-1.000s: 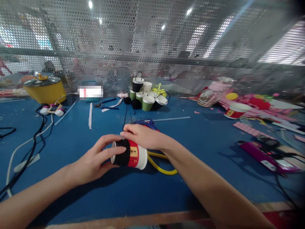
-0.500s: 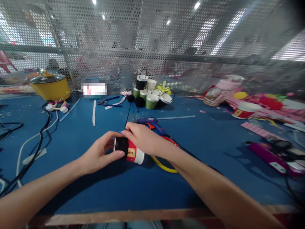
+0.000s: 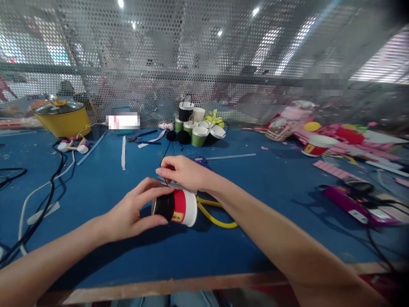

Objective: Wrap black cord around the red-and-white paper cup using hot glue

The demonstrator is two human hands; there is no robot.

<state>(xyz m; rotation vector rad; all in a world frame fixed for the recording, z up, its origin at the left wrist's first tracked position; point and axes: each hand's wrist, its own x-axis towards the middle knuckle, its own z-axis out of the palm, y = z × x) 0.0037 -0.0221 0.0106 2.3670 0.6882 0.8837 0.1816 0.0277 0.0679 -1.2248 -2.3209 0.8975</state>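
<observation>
A paper cup (image 3: 185,205), red and white with black cord wound round its base end, lies on its side, its white rim pointing right. My left hand (image 3: 136,211) grips the wound end between thumb and fingers. Just above the cup, my right hand (image 3: 180,170) is closed in a pinch on the black cord (image 3: 164,154). This cord runs from a black yarn ball (image 3: 171,135) at the back down to the cup. The blue glue gun (image 3: 202,161) is mostly hidden behind my right hand. A yellow loop (image 3: 220,222) lies beside the cup under my right forearm.
Several small cord-wrapped cups (image 3: 200,135) stand at the back, near pliers (image 3: 137,138). A yellow pot (image 3: 64,119) and cables (image 3: 53,183) are on the left. On the right are another red and white cup (image 3: 318,146) and a purple power strip (image 3: 354,207).
My right hand has lifted slightly away from the cup, with the cord between its fingers. The cup has turned a little in my left hand. The view has shifted slightly.
</observation>
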